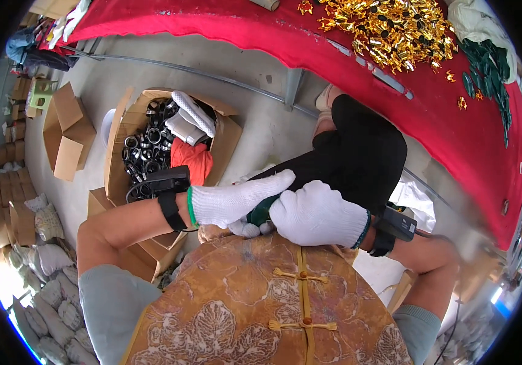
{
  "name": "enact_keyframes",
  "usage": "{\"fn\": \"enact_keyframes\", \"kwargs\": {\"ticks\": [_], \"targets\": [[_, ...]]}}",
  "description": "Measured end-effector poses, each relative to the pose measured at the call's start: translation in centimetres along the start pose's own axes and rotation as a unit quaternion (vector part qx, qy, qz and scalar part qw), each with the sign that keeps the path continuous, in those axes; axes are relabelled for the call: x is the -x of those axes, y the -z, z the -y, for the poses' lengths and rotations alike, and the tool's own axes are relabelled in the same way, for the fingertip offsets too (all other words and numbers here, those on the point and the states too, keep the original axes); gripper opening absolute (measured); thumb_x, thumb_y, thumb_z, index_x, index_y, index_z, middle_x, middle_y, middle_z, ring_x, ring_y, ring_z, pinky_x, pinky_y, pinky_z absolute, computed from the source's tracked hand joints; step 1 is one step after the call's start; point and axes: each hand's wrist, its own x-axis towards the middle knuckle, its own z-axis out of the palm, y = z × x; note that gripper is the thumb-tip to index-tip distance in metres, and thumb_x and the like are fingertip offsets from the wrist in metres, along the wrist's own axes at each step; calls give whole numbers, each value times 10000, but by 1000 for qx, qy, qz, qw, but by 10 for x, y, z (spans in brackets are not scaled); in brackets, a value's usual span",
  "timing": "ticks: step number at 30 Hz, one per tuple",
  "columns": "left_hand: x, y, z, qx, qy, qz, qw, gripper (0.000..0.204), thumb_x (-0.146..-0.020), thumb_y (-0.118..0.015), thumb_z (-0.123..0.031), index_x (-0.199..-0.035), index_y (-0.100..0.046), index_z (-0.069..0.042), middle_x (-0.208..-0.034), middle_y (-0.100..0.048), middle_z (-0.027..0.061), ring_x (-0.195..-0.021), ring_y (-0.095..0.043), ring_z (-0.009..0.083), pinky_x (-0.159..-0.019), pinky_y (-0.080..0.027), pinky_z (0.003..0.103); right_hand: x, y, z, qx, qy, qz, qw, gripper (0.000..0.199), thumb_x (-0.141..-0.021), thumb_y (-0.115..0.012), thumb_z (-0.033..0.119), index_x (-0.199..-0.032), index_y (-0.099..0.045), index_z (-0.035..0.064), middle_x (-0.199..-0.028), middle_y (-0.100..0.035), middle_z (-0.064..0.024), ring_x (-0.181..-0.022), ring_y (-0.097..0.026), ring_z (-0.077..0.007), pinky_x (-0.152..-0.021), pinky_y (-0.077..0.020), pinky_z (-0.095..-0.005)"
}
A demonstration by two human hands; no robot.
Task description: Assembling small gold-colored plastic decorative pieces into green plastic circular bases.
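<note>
Both my hands wear white knit gloves and meet in front of my torso, above my lap. My left hand is closed round a dark green, glossy piece, with its thumb stretched along the top and its fingertips curled beneath. Against the right end of that piece presses my right hand, its fingers folded into a fist. Whatever lies inside the right fist is hidden by the glove. Much of the green piece is covered too, so its full shape cannot be made out.
A red-covered table curves across the far side, bearing a heap of shiny gold pieces and dark green pieces. An open carton at left holds black rings and an orange cloth. Another carton stands beyond.
</note>
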Motion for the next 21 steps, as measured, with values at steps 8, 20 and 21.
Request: {"fn": "enact_keyframes", "kwargs": {"ticks": [8, 20, 21], "targets": [[6, -20, 12, 63, -119, -128, 983, 576, -987, -549, -692, -1164, -618, -148, -1030, -618, 7, -820, -596, 105, -690, -521, 243, 3, -31, 9, -87, -171, -28, 981, 226, -919, -639, 233, -910, -591, 12, -814, -679, -199, -595, -698, -348, -518, -556, -469], [-15, -8, 36, -201, -535, -185, 800, 310, -1065, -348, -142, -1296, -480, 17, -1187, -524, 147, -1011, -550, 223, -936, -449, 329, -1, -34, 18, -235, -191, -173, 937, 134, -978, -547, 86, -901, -570, -22, -890, -597, -201, -809, -615, -361, -675, -501, -440], [-14, -14, 38, -190, -527, -225, 797, 356, -1060, -412, -238, -1314, -488, 0, -1173, -532, 158, -1000, -551, 216, -911, -457, 329, -2, -33, 18, -234, -192, -177, 936, 134, -978, -547, 86, -901, -570, -22, -890, -597, -201, -809, -615, -361, -675, -501, -440]]}}
